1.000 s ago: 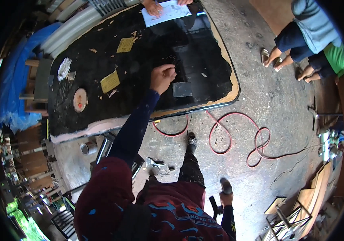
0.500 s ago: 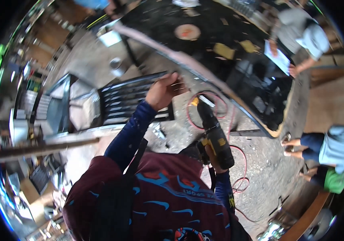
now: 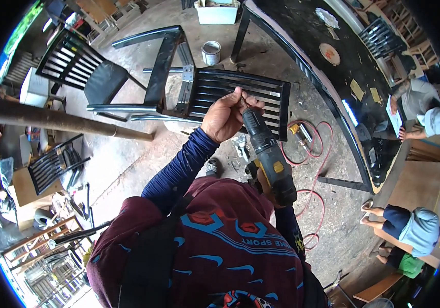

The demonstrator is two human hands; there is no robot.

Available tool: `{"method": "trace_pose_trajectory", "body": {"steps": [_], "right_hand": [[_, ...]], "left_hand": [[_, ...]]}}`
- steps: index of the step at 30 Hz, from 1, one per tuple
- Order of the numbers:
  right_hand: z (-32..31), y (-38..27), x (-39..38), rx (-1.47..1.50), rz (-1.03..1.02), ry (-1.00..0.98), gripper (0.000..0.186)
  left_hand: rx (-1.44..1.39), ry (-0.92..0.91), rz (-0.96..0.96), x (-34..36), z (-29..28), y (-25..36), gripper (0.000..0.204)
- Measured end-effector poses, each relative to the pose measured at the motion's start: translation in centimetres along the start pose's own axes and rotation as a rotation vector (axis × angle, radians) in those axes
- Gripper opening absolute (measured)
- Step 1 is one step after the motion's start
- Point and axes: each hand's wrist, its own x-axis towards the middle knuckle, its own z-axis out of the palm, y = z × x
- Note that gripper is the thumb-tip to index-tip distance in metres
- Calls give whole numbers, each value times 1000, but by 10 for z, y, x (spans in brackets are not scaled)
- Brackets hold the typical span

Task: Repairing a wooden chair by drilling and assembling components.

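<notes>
My left hand [image 3: 226,116] is curled around the nose of a black and yellow cordless drill [image 3: 268,154], right against the slatted back [image 3: 261,95] of a black chair lying on its side on the concrete floor. My right hand [image 3: 257,178] grips the drill's handle and is mostly hidden behind the tool. The drill points up and away from me toward the slats. Its tip is covered by my left fingers. My dark blue sleeves and maroon shirt fill the lower middle of the view.
A second black chair [image 3: 91,77] stands at upper left, behind a wooden pole [image 3: 61,123]. A metal can [image 3: 210,51] and white tub [image 3: 217,10] sit beyond. A red hose [image 3: 317,154] loops beside a black tabletop [image 3: 343,66]. Two people [image 3: 420,102] [image 3: 409,226] work at right.
A second ago my left hand rested on the black tabletop. The view has since swung to the chair, my left hand went to its slats, and the drill came up in my right hand.
</notes>
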Motion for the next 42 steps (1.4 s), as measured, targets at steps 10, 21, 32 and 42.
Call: {"method": "trace_pose_trajectory", "body": {"steps": [10,21,32,42], "right_hand": [[26,-34,-55,89,-78,81,28],[46,-33,-106,747,230,31,44],[57,-83,11,134,-313,382,26],[138,-101,171,214,111,169,36]], "left_hand": [[130,4,85,-77,-4,-8,26],[291,254,-8,-122,-1,-40,22],[658,248,26,-67,27,82,22],[860,22,258,89,-183,410,39]]}}
